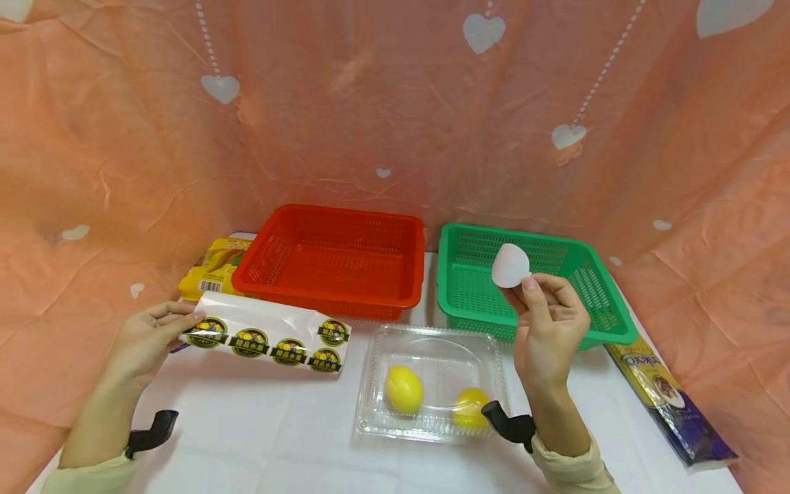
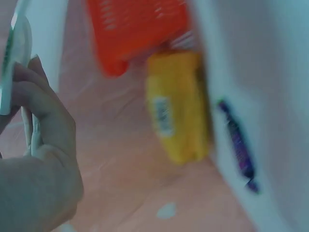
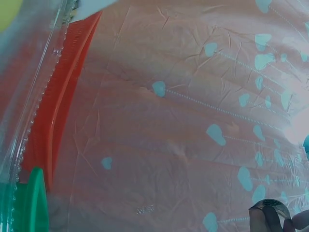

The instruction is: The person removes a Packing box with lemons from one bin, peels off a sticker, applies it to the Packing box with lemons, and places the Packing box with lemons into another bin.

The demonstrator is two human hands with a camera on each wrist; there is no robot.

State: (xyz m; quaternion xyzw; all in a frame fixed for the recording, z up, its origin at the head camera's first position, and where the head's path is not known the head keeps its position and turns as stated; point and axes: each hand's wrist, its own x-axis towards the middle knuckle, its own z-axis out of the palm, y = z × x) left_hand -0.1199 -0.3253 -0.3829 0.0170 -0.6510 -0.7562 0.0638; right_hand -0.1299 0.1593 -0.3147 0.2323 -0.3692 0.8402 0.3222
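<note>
My left hand [image 1: 145, 339] grips the left end of a white sheet of stickers [image 1: 265, 333], with several round black-and-gold labels along its lower part. Raised over the front of the green basket, my right hand [image 1: 549, 322] pinches a round sticker [image 1: 511, 265] between thumb and fingers; its plain white side faces the head camera. A transparent plastic box [image 1: 432, 343] lies between the hands, with two lemons [image 1: 404, 389] showing through it. In the left wrist view the sheet [image 2: 7, 72] is seen nearly edge-on. The sticker [image 3: 270, 207] looks curved in the right wrist view.
Behind the box stand a red basket [image 1: 333, 298] and a green basket [image 1: 537, 329]. A yellow packet [image 1: 210, 269] lies left of the red basket, near a small purple wrapped candy [image 2: 239, 147]. On the far right is a long purple-and-gold packet [image 1: 673, 405]. Pink curtain [image 1: 395, 103] hangs behind.
</note>
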